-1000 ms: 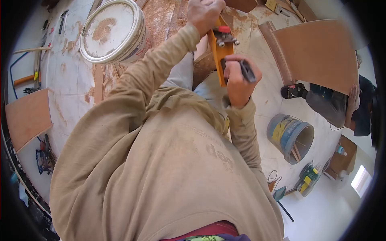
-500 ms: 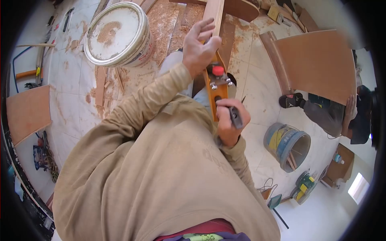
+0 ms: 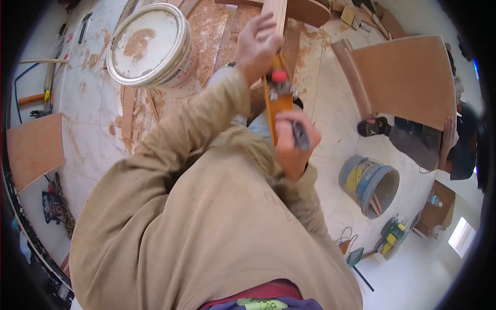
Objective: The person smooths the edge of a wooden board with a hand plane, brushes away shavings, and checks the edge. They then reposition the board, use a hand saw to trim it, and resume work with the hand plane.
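Observation:
An orange hand plane (image 3: pixel 279 106) with a red knob sits on the narrow wooden board (image 3: pixel 274 11) in front of me. My right hand (image 3: pixel 298 139) is wrapped round its dark rear handle. At the front end of the plane, my left hand (image 3: pixel 258 49) grips it with the thumb across, the fingers lying close to the board. The plane's sole and the left palm are hidden. Motion blurs the plane and both hands slightly.
A lidded white bucket (image 3: pixel 147 44) stands at upper left beside shavings. To the right, a blue-grey bucket (image 3: pixel 356 181) lies tilted with wood strips inside. Another person's hand (image 3: pixel 449 134) touches a curved wooden panel (image 3: pixel 403 77). A hammer (image 3: pixel 85 27) lies at far left.
The hand plane has slid forward, away from my body, along the board. Both my hands have moved forward with it.

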Demonstrator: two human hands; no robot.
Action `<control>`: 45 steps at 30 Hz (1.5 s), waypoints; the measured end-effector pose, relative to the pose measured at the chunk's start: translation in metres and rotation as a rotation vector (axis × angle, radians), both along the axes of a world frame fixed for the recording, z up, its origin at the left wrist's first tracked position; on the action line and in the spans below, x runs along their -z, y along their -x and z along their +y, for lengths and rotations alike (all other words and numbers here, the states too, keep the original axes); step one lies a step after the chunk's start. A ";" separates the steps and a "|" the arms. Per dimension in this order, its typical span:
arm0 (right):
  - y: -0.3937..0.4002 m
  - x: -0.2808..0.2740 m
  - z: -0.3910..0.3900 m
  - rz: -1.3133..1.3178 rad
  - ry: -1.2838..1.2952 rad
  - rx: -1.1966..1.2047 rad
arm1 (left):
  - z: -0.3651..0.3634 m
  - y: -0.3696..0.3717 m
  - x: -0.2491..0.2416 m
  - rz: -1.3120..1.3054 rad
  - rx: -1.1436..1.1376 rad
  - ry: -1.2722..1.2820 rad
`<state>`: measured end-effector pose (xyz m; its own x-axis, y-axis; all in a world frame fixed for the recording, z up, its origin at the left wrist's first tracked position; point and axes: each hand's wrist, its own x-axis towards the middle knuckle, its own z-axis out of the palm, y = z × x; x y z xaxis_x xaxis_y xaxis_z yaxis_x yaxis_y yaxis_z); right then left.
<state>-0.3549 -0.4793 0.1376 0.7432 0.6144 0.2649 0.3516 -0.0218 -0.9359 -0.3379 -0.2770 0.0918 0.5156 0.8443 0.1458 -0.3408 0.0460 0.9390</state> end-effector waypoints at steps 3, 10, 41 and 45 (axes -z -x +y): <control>-0.051 0.002 0.048 0.186 -0.004 0.068 | 0.063 -0.060 -0.006 0.062 -0.004 -0.041; 0.012 0.010 -0.044 0.112 0.016 0.015 | -0.018 0.004 0.000 0.076 -0.041 -0.118; -0.009 0.005 0.011 0.000 0.012 0.006 | 0.008 -0.009 -0.003 0.004 0.015 0.000; -0.134 0.019 0.146 -0.053 -0.138 -0.028 | 0.154 -0.129 0.004 0.103 0.069 -0.033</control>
<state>-0.2210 -0.3332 0.1186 0.7090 0.5898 0.3865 0.3988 0.1166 -0.9096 -0.2093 -0.1231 0.0879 0.5859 0.8021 0.1159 -0.2394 0.0347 0.9703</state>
